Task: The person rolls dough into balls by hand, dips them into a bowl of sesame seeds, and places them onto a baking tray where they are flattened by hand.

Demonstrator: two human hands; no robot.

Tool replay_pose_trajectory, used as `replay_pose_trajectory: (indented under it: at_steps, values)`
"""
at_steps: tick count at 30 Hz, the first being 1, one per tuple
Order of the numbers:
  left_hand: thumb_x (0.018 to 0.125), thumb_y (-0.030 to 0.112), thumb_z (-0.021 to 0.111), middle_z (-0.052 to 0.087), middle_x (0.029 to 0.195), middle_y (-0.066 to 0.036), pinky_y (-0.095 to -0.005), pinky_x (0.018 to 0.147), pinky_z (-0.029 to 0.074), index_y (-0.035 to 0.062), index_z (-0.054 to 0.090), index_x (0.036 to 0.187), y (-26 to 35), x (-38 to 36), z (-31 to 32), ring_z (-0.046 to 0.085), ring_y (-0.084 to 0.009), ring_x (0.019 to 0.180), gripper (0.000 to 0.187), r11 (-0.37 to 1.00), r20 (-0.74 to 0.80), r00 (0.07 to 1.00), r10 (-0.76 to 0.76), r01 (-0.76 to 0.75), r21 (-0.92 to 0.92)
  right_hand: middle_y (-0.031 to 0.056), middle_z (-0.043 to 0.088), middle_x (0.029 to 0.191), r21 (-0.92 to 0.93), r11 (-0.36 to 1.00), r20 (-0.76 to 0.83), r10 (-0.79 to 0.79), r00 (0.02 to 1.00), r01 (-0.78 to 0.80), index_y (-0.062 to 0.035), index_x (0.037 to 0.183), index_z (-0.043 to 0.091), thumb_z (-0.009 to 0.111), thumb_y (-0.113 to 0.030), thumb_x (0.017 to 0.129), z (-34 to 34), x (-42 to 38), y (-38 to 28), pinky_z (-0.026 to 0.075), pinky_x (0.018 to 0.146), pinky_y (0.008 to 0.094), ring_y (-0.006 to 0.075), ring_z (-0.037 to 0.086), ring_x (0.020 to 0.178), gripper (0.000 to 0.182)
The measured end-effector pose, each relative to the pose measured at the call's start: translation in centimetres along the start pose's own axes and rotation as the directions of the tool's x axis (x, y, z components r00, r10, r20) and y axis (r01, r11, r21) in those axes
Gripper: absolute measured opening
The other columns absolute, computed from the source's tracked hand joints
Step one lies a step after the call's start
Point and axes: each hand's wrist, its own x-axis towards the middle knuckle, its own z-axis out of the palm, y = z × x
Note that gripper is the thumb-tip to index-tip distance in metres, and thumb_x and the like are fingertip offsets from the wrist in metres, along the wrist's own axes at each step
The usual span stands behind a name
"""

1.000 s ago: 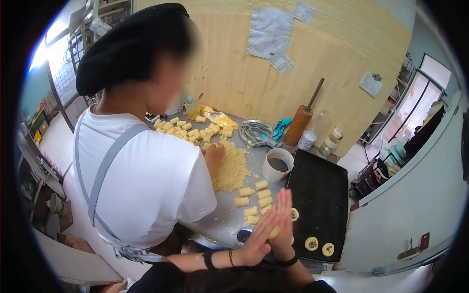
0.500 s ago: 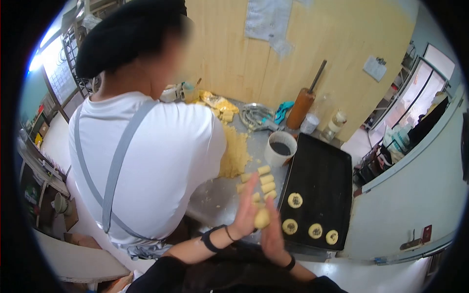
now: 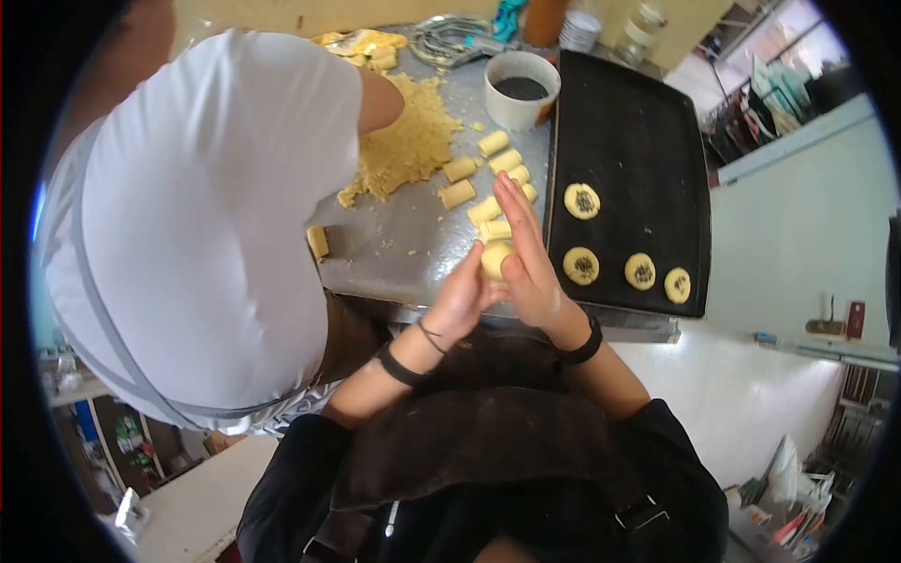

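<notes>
Tub (image 3: 514, 114), dark-filled; tray (image 3: 633, 127) of rounds (image 3: 582, 201); left hand (image 3: 458, 296), right hand (image 3: 537, 286) part-closed on dough ball (image 3: 496, 260)

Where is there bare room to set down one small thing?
The tray is bare beyond the four dough rounds. The table is nearly bare between the lone dough piece and the dough cylinders. It is crowded among those cylinders, toward the tray.

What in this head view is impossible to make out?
All in the head view:
- Dough ball: underside hidden by the left hand and right hand.
- Co-worker: hands hidden behind their own body and arm.
- Brown cylinder: top cut off by the upper edge.
- Dark contents: too small to identify.
</notes>
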Motion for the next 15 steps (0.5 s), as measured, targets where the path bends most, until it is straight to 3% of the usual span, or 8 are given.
replay_pose_trajectory:
  at_steps: [2, 3, 5, 6, 9, 10, 15]
  values:
    - [0.105, 0.036, 0.035, 0.061, 0.117, -0.008, -0.0316, 0.083, 0.053, 0.0048, 0.049, 0.131, 1.3, -0.6, -1.5, 0.062, -0.0189, 0.1, 0.043, 0.993, 0.023, 0.999, 0.032, -0.034, 0.111, 0.0228, 0.029, 0.151, 0.07, 0.996, -0.07, 0.058, 0.996, -0.053, 0.0054, 0.145, 0.029, 0.033, -0.046, 0.099, -0.8, -0.4, 0.2, 0.015, 0.116, 0.0423, 0.0364, 0.025, 0.142, 0.069]
    - [0.105, 0.032, 0.037, 0.062, 0.115, -0.008, -0.0294, 0.078, 0.054, 0.0043, 0.049, 0.131, 1.7, -0.6, -2.0, 0.064, -0.0183, 0.096, 0.04, 0.985, 0.036, 0.998, 0.053, -0.058, 0.161, 0.0209, 0.03, 0.152, 0.162, 0.984, -0.168, 0.095, 0.981, -0.068, 0.0054, 0.145, 0.03, 0.033, -0.037, 0.1, -1.1, -1.1, 1.6, 0.015, 0.117, 0.04, 0.0331, 0.025, 0.143, 0.062]
    - [0.102, 0.022, 0.047, 0.061, 0.116, -0.009, -0.0281, 0.078, 0.055, 0.0047, 0.051, 0.129, 1.9, -0.3, -3.0, 0.063, -0.0192, 0.095, 0.032, 0.907, -0.101, 0.976, 0.191, -0.136, 0.399, 0.0205, 0.031, 0.151, 0.173, 0.978, -0.259, 0.162, 0.952, -0.119, 0.0048, 0.144, 0.03, 0.036, -0.034, 0.098, -2.3, -2.8, 3.2, 0.016, 0.116, 0.04, 0.0327, 0.026, 0.142, 0.061]
    - [0.095, 0.017, 0.058, 0.061, 0.119, -0.008, -0.0324, 0.082, 0.054, 0.0093, 0.056, 0.125, 1.7, 0.0, -4.3, 0.061, -0.0186, 0.104, 0.031, 0.803, -0.082, 0.962, 0.261, -0.17, 0.572, 0.0203, 0.031, 0.151, 0.146, 0.977, -0.285, 0.191, 0.939, -0.154, 0.0046, 0.144, 0.031, 0.038, -0.032, 0.097, -3.0, -3.7, 3.6, 0.016, 0.116, 0.04, 0.0325, 0.027, 0.142, 0.06]
    - [0.087, 0.011, 0.066, 0.062, 0.107, -0.011, -0.0301, 0.077, 0.054, 0.0087, 0.058, 0.122, 1.3, 0.6, -4.9, 0.062, -0.0218, 0.095, 0.035, 0.302, 0.146, 0.892, 0.428, -0.294, 0.907, 0.0197, 0.033, 0.149, 0.06, 0.971, -0.314, 0.239, 0.919, -0.232, 0.0038, 0.144, 0.032, 0.043, -0.028, 0.095, -4.8, -5.6, 4.0, 0.018, 0.116, 0.04, 0.0318, 0.028, 0.141, 0.059]
    - [0.08, 0.01, 0.071, 0.061, 0.103, -0.013, -0.0339, 0.076, 0.053, 0.0088, 0.06, 0.115, 1.1, 0.9, -4.9, 0.062, -0.0274, 0.093, 0.037, 0.156, 0.201, 0.888, 0.413, -0.287, 0.945, 0.0195, 0.034, 0.149, 0.039, 0.968, -0.315, 0.246, 0.917, -0.247, 0.0035, 0.144, 0.032, 0.045, -0.026, 0.094, -5.2, -6.0, 4.0, 0.018, 0.116, 0.04, 0.0316, 0.029, 0.14, 0.059]
    - [0.074, 0.008, 0.072, 0.059, 0.103, -0.015, -0.0427, 0.077, 0.051, 0.0071, 0.061, 0.106, -1.4, 2.9, -4.7, 0.059, -0.0369, 0.093, 0.035, -0.288, 0.357, 0.904, 0.236, -0.286, 0.914, 0.0185, 0.037, 0.147, -0.049, 0.963, -0.287, 0.242, 0.927, -0.266, 0.0022, 0.143, 0.034, 0.054, -0.018, 0.091, -5.5, -6.1, 3.7, 0.021, 0.115, 0.04, 0.0306, 0.032, 0.139, 0.06]
